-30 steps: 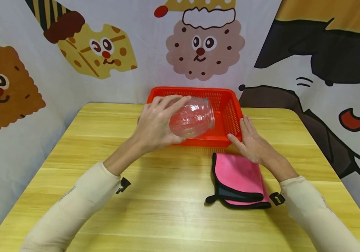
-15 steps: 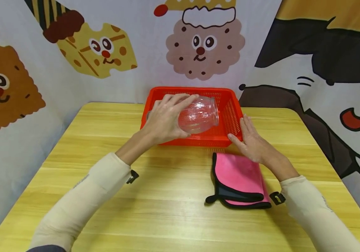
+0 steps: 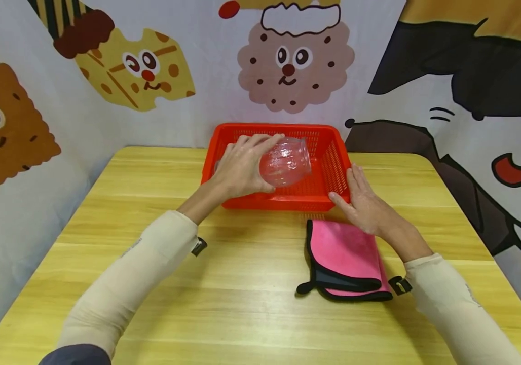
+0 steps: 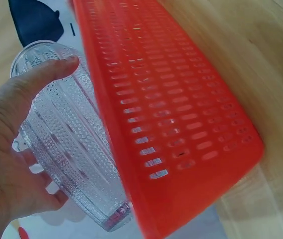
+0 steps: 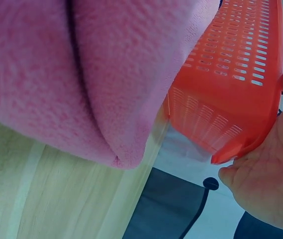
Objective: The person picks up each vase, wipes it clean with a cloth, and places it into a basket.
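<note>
My left hand (image 3: 242, 170) grips a clear glass jar (image 3: 285, 161) lying on its side, its lipped mouth toward the right. The jar is down within the rim of a red plastic basket (image 3: 278, 204) at the far side of the table. In the left wrist view, the thumb lies along the ribbed, dotted glass of the jar (image 4: 74, 124), and the fingers wrap beneath it. My right hand (image 3: 367, 208) rests with straight fingers against the basket's right front corner. The right wrist view shows its thumb at the rim of the slotted basket (image 5: 231, 94).
A folded pink cloth (image 3: 347, 248) with black edging and a small loop lies on the table (image 3: 215, 304) in front of the basket, below my right hand. Behind the basket hangs a white backdrop (image 3: 215, 76) with cartoon food figures.
My left hand has carried the jar rightward and down into the basket, then slightly back left. My right hand has stayed at the basket's corner. The head view has shifted a little.
</note>
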Motion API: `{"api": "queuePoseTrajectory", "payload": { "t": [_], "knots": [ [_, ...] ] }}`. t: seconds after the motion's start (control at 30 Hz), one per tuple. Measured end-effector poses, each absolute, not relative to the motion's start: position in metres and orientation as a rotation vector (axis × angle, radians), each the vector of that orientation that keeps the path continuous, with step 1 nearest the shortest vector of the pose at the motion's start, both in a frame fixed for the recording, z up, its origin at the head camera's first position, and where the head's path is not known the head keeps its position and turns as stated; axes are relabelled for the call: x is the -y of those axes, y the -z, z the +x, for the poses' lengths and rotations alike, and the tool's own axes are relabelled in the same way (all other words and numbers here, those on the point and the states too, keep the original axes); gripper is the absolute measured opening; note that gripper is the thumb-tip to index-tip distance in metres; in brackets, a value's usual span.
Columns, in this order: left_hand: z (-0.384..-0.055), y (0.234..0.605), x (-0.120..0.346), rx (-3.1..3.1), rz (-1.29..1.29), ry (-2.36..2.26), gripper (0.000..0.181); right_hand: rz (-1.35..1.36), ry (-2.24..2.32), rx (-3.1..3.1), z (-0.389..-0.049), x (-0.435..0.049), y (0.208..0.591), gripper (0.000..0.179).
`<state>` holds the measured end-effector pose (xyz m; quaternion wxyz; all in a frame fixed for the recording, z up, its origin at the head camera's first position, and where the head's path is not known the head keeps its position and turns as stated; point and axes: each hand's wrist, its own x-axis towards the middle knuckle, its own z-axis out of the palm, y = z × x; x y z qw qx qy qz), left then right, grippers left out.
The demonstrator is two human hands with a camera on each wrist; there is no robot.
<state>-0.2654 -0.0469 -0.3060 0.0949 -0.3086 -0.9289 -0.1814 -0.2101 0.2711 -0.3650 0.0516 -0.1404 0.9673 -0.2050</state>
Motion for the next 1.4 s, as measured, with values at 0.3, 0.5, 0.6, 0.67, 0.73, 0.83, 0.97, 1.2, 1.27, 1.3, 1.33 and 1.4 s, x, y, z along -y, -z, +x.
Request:
{"api": "queuePoseTrajectory", "payload": {
  "t": [0.3,0.5,0.6,0.67,0.73,0.83,0.97,1.2,1.27,1.3,1.33,1.4],
  "knots": [
    [-0.277,0.319,0.040,2.806,-0.936,0.558,0.107,-0.412,0.633,-2.930,-0.209,-0.271,0.364,0.095],
    [-0.283,0.324,0.034,2.852,-0.927,0.537,0.107,-0.405,0.644,-2.927,-0.208,-0.272,0.365,0.094],
    [-0.286,0.326,0.033,2.885,-0.924,0.511,0.107,-0.396,0.650,-2.922,-0.208,-0.271,0.365,0.094],
    [-0.288,0.328,0.032,2.904,-0.933,0.495,0.106,-0.392,0.650,-2.923,-0.207,-0.271,0.365,0.094],
    [-0.291,0.330,0.031,2.921,-0.944,0.480,0.106,-0.395,0.646,-2.928,-0.208,-0.271,0.365,0.094],
    [-0.294,0.334,0.030,2.954,-0.949,0.468,0.105,-0.410,0.646,-2.935,-0.210,-0.271,0.365,0.095],
    [-0.297,0.339,0.027,3.010,-0.965,0.457,0.105,-0.413,0.653,-2.934,-0.211,-0.271,0.366,0.095],
    [-0.299,0.344,0.023,3.043,-0.993,0.454,0.104,-0.408,0.653,-2.944,-0.211,-0.271,0.368,0.094],
    [-0.300,0.345,0.022,3.046,-1.004,0.459,0.102,-0.405,0.650,-2.945,-0.211,-0.272,0.368,0.094],
    [-0.300,0.345,0.022,3.051,-1.007,0.460,0.101,-0.405,0.649,-2.945,-0.211,-0.272,0.368,0.094],
    [-0.301,0.346,0.022,3.053,-1.010,0.466,0.100,-0.404,0.647,-2.945,-0.211,-0.272,0.368,0.094],
    [-0.302,0.347,0.021,3.071,-1.015,0.455,0.099,-0.404,0.642,-2.947,-0.211,-0.272,0.368,0.094]
  ]
}}
